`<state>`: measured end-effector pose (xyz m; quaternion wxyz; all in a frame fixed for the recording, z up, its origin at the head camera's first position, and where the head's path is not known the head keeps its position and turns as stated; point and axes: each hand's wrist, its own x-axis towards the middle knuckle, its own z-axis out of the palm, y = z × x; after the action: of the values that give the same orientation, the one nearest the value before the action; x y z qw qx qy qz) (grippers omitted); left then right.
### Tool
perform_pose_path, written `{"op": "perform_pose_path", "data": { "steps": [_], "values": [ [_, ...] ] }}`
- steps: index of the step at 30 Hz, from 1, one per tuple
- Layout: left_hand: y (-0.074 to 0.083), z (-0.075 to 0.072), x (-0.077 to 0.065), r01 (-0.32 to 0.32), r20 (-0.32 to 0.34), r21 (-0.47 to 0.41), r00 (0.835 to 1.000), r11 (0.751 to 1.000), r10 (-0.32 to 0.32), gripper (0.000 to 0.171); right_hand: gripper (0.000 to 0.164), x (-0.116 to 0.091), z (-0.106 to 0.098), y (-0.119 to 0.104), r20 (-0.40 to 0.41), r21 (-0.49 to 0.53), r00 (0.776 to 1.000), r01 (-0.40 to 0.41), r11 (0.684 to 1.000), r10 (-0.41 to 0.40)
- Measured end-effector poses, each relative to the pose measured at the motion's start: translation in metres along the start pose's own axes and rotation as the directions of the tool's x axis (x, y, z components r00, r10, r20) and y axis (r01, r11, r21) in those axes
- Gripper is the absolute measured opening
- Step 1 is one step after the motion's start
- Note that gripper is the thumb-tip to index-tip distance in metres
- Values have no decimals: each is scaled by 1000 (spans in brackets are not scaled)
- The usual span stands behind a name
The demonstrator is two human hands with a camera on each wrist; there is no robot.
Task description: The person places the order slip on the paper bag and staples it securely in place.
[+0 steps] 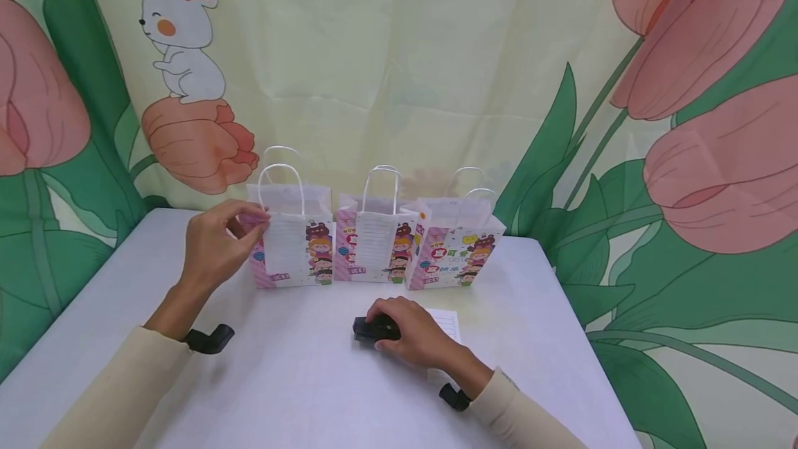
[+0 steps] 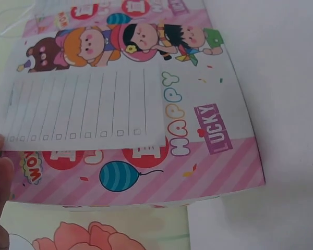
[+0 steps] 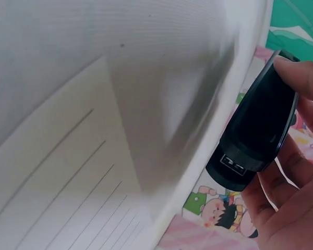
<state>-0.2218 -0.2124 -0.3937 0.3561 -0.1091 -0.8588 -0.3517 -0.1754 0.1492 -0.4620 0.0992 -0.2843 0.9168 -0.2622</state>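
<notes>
At the left paper bag (image 1: 319,234), my left hand (image 1: 215,244) pinches the top edge by a corner of a lined checklist sheet (image 2: 86,112). The sheet lies flat against the bag's printed front. My right hand (image 1: 416,332) grips a black stapler (image 3: 258,117) low over the table, thumb on one side and fingers on the other. Beside and partly behind that hand, another lined sheet (image 1: 445,322) lies on the table. The middle paper bag (image 1: 346,248) has a similar lined sheet (image 1: 374,241) on its front.
A third paper bag (image 1: 458,255) stands at the right of the row, turned slightly. All three bags have white loop handles and stand near the back of the white table (image 1: 280,373). A curtain (image 1: 461,54) printed with tulips and a rabbit hangs behind.
</notes>
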Motion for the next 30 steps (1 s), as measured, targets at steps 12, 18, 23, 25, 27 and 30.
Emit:
{"op": "perform_pose_path", "data": {
  "steps": [12, 18, 23, 25, 27, 30],
  "values": [
    [8, -4, -4, -82, -5, 55, 997, 995, 82, 23, 42, -12, -7, 10, -39, 70, 999, -19, 997, 21],
    [18, -3, -4, -139, -166, 102, 974, 985, 154, 30, 41, -17, -11, 16, -59, 90, 998, -32, 995, 37],
    [31, 3, -1, -193, -217, 94, 954, 977, 209, 32, 41, -22, -16, 18, -83, 106, 995, -39, 994, 48],
    [38, 7, 1, -230, -191, 91, 951, 969, 244, 32, 42, -25, -18, 19, -92, 117, 994, -45, 992, 56],
    [47, 14, 2, -267, -173, 68, 946, 961, 275, 29, 43, -27, -21, 20, -99, 128, 993, -54, 990, 67],
    [62, 27, 5, -310, -143, 19, 940, 950, 310, 29, 44, -31, -24, 22, -109, 137, 990, -73, 988, 88]
  ]
}}
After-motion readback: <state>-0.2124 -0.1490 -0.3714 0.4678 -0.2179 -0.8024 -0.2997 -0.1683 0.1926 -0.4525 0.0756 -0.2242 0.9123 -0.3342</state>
